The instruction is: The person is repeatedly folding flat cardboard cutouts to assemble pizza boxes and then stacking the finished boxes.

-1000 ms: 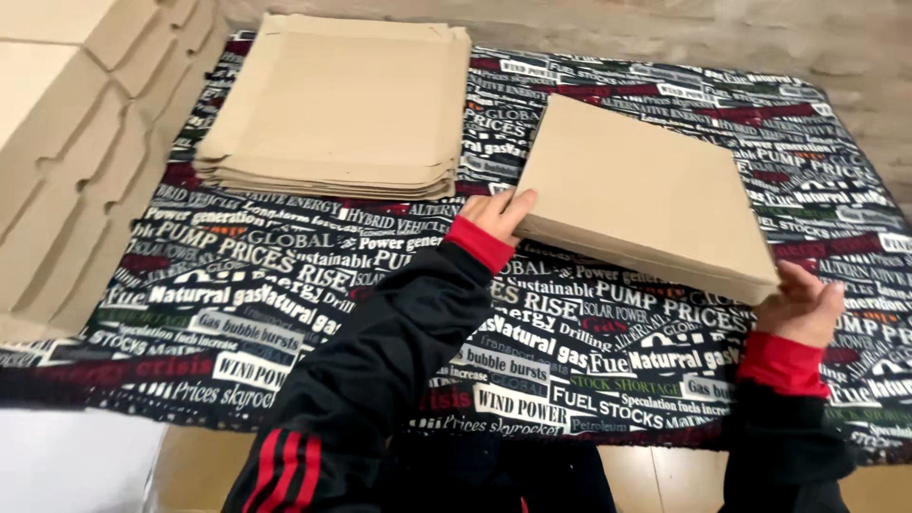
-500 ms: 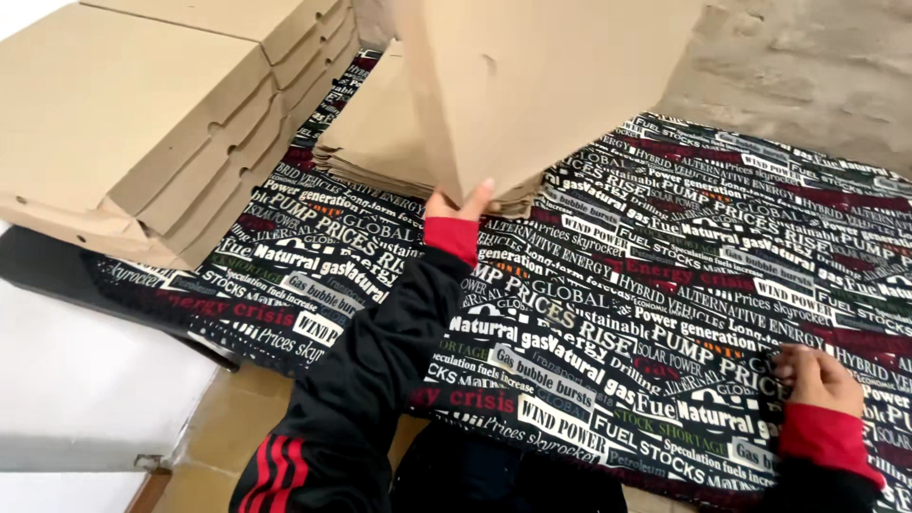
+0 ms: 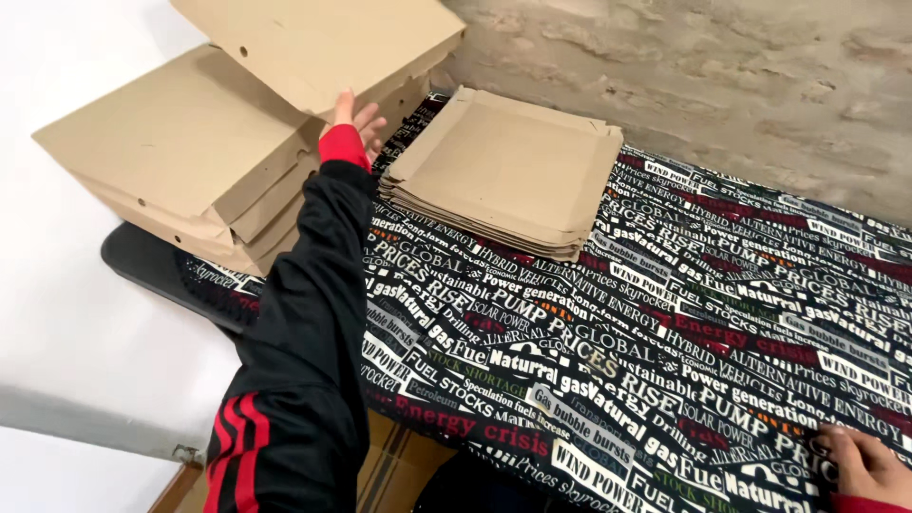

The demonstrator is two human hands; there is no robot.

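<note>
My left hand reaches up to the left and holds a folded brown cardboard box by its lower edge, above a stack of similar folded boxes. The sleeve is black with a red cuff. A pile of flat, unfolded cardboard blanks lies on the table just right of that hand. My right hand rests flat on the printed tablecloth at the near right corner, fingers spread and holding nothing.
The table is covered with a black cloth printed with white, red and green lettering. A rough grey wall runs behind it. A white wall stands at the left, with the table's dark edge under the box stack.
My left hand has carried the folded box from the table's middle up and left onto the stack of boxes. My right hand let go of it and dropped to the tablecloth.
</note>
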